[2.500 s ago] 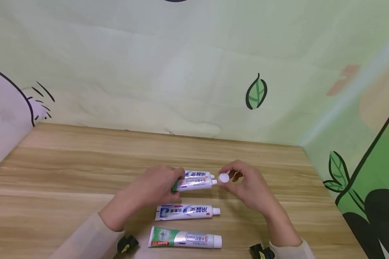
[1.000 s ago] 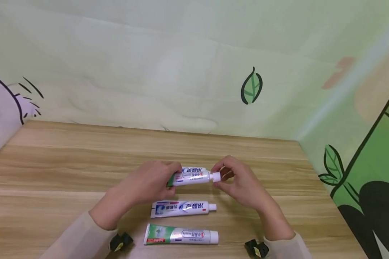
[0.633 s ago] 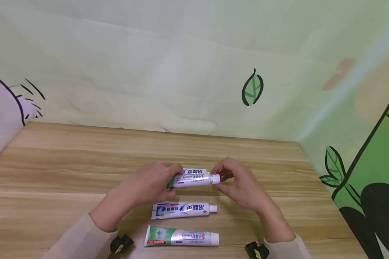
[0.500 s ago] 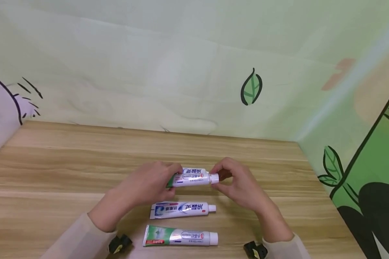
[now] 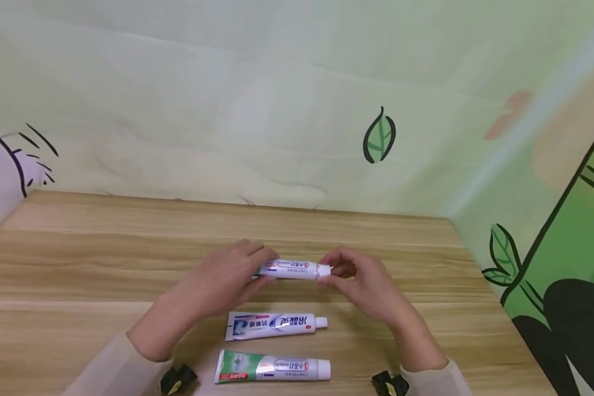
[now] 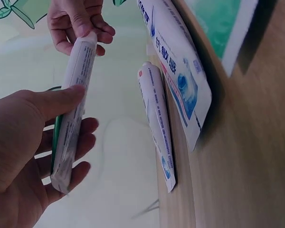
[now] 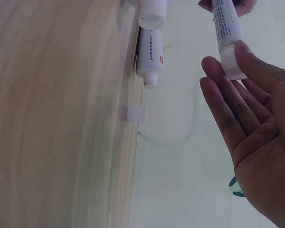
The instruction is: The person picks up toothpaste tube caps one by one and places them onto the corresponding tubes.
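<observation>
My left hand (image 5: 225,278) grips a white and green toothpaste tube (image 5: 292,269) by its tail half, held level above the table. At its nozzle end, my right hand (image 5: 363,280) pinches the white cap (image 5: 324,270) between thumb and fingers; the cap sits on the tube's end. How tightly it is screwed on I cannot tell. Behind the held tube lies a blue and white toothpaste tube (image 7: 149,54) with a bare nozzle, hidden in the head view. A loose white cap (image 7: 136,114) rests near that nozzle.
Nearer me, a capped blue and white toothpaste tube (image 5: 272,325) and a capped green and white one (image 5: 273,367) lie side by side on the wooden table (image 5: 104,247). A printed wall (image 5: 203,110) rises along the back edge.
Over the last seconds my right hand has brought the cap from beside the nozzle onto the tube's end. The held tube now covers the blue and white tube behind it.
</observation>
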### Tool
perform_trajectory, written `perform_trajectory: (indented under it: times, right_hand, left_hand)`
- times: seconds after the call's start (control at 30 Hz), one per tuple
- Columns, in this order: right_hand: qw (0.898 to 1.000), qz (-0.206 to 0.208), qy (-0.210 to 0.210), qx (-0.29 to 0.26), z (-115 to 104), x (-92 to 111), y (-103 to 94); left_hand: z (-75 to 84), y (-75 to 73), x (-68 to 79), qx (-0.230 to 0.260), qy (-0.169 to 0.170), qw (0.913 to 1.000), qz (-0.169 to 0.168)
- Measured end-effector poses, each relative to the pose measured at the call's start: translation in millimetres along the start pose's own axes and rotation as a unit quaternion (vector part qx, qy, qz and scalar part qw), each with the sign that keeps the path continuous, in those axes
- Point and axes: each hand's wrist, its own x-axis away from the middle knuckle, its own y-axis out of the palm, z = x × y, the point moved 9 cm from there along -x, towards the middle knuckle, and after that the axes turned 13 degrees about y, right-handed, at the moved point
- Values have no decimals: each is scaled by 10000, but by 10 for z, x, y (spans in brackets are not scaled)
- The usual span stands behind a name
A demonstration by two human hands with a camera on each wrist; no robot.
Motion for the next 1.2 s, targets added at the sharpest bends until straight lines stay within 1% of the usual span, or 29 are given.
perform_trajectory:
  times: [0.07, 0.23, 0.37, 0.5, 0.63, 0.77, 0.87, 1.0, 1.1, 1.2]
  right_hand:
    - [9998, -98, -7, -199, -5, 5, -9]
    - [9960, -501, 33, -734, -1, 8, 9]
    - [9941, -594, 67, -910, 5, 6, 20]
    - [9936, -635, 63, -929, 1, 3, 45]
    - [9927, -709, 151, -961, 10, 4, 75]
    - [9902, -897, 197, -1048, 25, 20, 112]
    - [9899, -984, 31, -1024, 10, 31, 123]
    - [9911, -926, -181, -940, -29, 26, 93]
    - [9927, -879, -165, -812, -31, 24, 78]
    - [9960, -729, -110, -495, -22, 27, 60]
  left_hand:
    - [5, -18, -6, -11, 11, 10000, 71]
    - [26, -38, -8, 6, 8, 9998, 194]
    - [42, -43, -4, 19, 59, 9995, 318]
    - [49, -49, -6, 40, 81, 9993, 355]
    - [32, -43, -7, 125, 3, 9994, 318]
    - [2, -25, 14, 147, -135, 9994, 296]
    - [-6, -27, 24, 150, -170, 9992, 344]
    - [-6, -82, 10, 136, -105, 9984, 546]
    - [1, -119, 3, 127, -52, 9979, 637]
    - [18, -139, 2, 124, 44, 9974, 706]
